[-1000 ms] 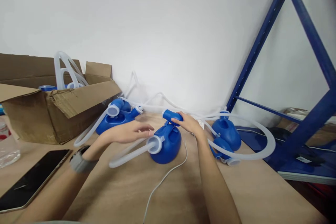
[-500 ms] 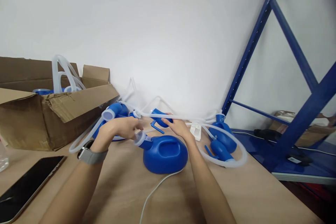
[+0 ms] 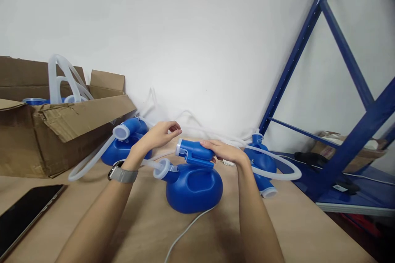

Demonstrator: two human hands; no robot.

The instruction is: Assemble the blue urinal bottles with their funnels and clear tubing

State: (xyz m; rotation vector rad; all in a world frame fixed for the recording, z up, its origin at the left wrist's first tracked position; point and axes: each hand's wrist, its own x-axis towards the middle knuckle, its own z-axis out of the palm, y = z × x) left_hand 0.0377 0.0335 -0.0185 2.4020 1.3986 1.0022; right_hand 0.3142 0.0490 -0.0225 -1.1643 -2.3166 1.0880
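On the wooden counter (image 3: 308, 226), the right hand (image 3: 226, 153) pinches the small blue plastic spout piece (image 3: 194, 152) above the light, rigid blue plastic jug (image 3: 194, 187), best held by its handle; the left hand (image 3: 159, 134) hovers with its grip spread.

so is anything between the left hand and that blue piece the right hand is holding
Nothing visible. The left hand hangs open just left of the blue piece gripped by the right hand, with only open air between them.

A single head-worn camera looks forward and down, from close above the light brown wooden surface (image 3: 308, 222), toward the plain white wall (image 3: 197, 41) (the person's forearms reach in from the bottom edge); no second view overlaps.
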